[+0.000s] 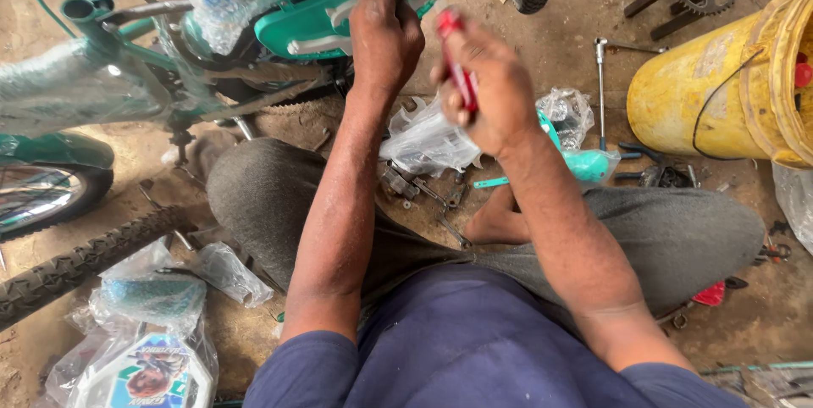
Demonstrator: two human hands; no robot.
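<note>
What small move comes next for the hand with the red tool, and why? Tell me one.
Probably bring the red-handled tool in the right hand forward to the green chain guard. The left hand already rests on that guard, seemingly steadying it, while the tool is raised just short of it. Where its tip sits is blurred, so this is a guess.

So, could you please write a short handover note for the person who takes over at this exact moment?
Left hand: resting on the green chain guard of the green bicycle, steadying it.
Right hand: gripping a red-handled tool, held just beside the guard.
Nearby: small metal parts and plastic bags on the ground between the knees; a yellow bucket to the right.
Done: guard sits on the frame; much of the frame is wrapped in plastic.
Left: whether the guard is fastened cannot be seen; check it.
</note>
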